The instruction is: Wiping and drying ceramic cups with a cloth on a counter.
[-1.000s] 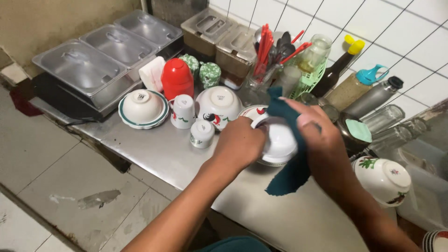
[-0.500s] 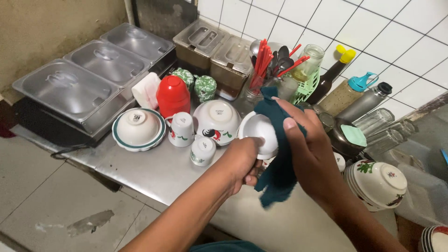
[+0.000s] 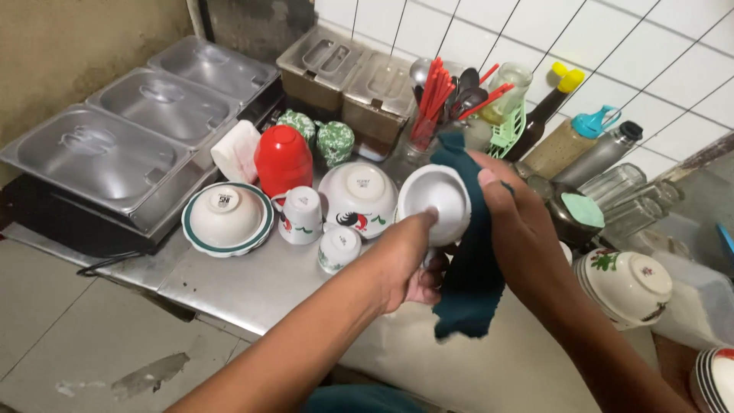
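Observation:
My left hand (image 3: 409, 264) grips a small white bowl (image 3: 436, 200) from below, thumb pressed on its inner face, the bowl tilted up on edge. My right hand (image 3: 520, 229) holds a dark teal cloth (image 3: 470, 287) wrapped around the bowl's right side and rim; the cloth hangs down below both hands. Both hands hover over the steel counter (image 3: 252, 287), just right of an upturned rooster-pattern bowl (image 3: 357, 196) and two upturned white cups (image 3: 300, 215) (image 3: 338, 248).
A green-rimmed upturned bowl (image 3: 226, 217) and red lidded jar (image 3: 283, 159) stand at left. Steel food pans (image 3: 99, 160) fill the far left. A utensil holder with red chopsticks (image 3: 432, 103), bottles (image 3: 569, 145) and glasses line the tiled wall. Stacked floral bowls (image 3: 627, 284) sit right.
The bowl has been tipped from lying nearly flat under the cloth to standing on edge, inside facing me. My right hand with the cloth slid to its right side.

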